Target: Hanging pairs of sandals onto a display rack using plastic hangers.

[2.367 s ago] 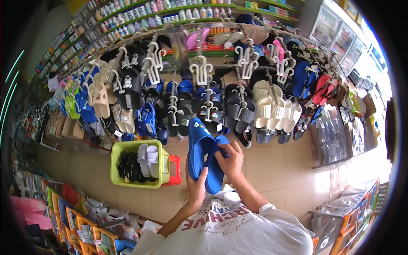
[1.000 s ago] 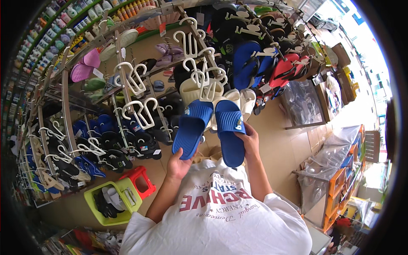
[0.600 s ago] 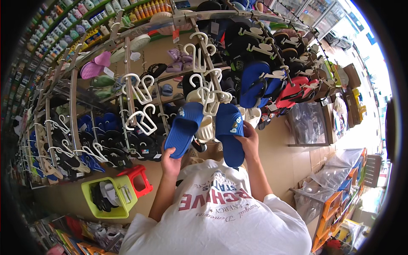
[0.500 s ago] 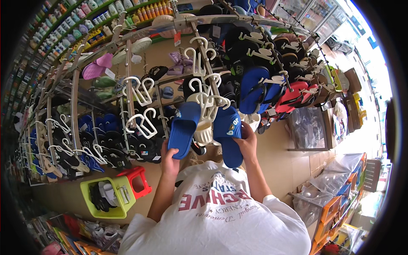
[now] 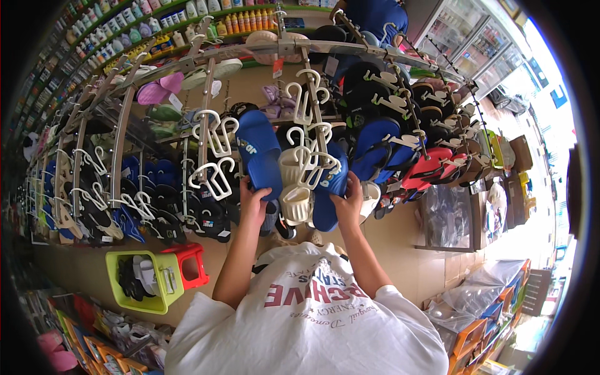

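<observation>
My left hand (image 5: 254,204) grips the heel of one blue slide (image 5: 261,175), lifted at the rack just left of white hooked hangers (image 5: 304,172). My right hand (image 5: 347,204) holds the other blue slide (image 5: 324,212), whose strap end sits beside those hangers, partly hidden by them. Cream sandals (image 5: 294,205) hang between the two blue slides. To the right hang blue flip-flops (image 5: 375,145) and red flip-flops (image 5: 422,170).
A metal rack (image 5: 187,63) with many slippers spans the view. Behind it are bottle shelves (image 5: 244,19) and a person in blue (image 5: 375,15). A yellow-green basket (image 5: 114,281) and red stool (image 5: 203,275) stand lower left; plastic-covered goods (image 5: 478,284) lie lower right.
Both hands and slides have moved up toward the rack; the left slide is higher, beside the hangers. The view has shifted, and the person in blue shows more behind the rack.
</observation>
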{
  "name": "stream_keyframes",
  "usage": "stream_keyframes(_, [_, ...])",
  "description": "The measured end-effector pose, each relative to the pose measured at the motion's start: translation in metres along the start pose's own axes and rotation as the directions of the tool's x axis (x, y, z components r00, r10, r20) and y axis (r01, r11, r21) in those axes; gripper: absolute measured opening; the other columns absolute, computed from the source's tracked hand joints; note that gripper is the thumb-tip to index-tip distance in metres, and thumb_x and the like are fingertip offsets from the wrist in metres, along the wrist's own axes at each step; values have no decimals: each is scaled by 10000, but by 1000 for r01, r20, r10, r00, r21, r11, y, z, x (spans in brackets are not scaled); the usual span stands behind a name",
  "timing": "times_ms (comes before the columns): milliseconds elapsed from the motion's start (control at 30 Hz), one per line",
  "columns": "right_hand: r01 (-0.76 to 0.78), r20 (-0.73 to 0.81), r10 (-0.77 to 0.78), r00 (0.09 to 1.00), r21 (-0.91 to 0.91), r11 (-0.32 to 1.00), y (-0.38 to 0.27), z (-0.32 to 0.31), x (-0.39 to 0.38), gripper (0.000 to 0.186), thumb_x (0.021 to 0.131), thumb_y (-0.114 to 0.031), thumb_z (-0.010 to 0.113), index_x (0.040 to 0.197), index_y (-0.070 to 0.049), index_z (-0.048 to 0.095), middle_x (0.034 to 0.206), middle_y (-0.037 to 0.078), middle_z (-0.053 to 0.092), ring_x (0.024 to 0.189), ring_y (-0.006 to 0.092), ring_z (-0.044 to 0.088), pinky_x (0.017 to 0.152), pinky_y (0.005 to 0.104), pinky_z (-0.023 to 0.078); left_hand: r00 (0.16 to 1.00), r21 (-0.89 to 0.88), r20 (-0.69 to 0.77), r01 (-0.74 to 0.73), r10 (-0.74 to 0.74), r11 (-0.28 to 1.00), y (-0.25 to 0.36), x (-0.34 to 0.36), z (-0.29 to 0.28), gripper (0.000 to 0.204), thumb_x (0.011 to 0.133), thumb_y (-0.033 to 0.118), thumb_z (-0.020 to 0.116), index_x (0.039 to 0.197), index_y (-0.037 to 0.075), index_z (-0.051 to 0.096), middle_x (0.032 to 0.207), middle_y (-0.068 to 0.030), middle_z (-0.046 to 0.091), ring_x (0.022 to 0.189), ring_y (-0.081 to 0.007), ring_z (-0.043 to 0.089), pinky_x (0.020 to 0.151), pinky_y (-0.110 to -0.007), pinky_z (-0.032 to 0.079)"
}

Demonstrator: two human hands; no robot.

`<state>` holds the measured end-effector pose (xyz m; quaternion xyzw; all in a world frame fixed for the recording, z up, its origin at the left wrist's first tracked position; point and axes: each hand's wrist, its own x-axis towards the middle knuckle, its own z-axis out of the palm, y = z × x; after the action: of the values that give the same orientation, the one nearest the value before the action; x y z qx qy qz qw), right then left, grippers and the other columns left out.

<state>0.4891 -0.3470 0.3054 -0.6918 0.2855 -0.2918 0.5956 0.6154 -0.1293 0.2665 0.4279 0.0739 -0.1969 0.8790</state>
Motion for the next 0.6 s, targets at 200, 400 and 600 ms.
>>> stream_keyframes(200, [-50,52,51,997,-10,999,-15,8,6,752,706,127,663,1398,-15,405,1061,123,653,959,188,637,865,291,506,997,-13,32,-64,65,998,5,31,20,686,739,-139,647,1307,111,356,1208,-141,568,1081,-277,604,887,-426,522])
stream_keyframes(400, [-30,51,27,998,66,997,-22,14,10,740,719,83,639,1408,-19,389,1124,163,645,991,219,639,865,302,512,992,-87,77,-96,103,992,21,50,54,680,762,-127,658,1315,110,341,1219,-154,560,1103,-288,600,914,-458,517])
stream_keyframes(600, [-63,57,54,997,171,983,-25,26,19,749,718,97,627,1414,-18,375,1159,175,626,1027,224,626,875,311,510,981,-171,126,-124,147,977,28,79,64,693,749,-140,669,1312,101,345,1238,-168,538,1129,-312,585,945,-481,505])
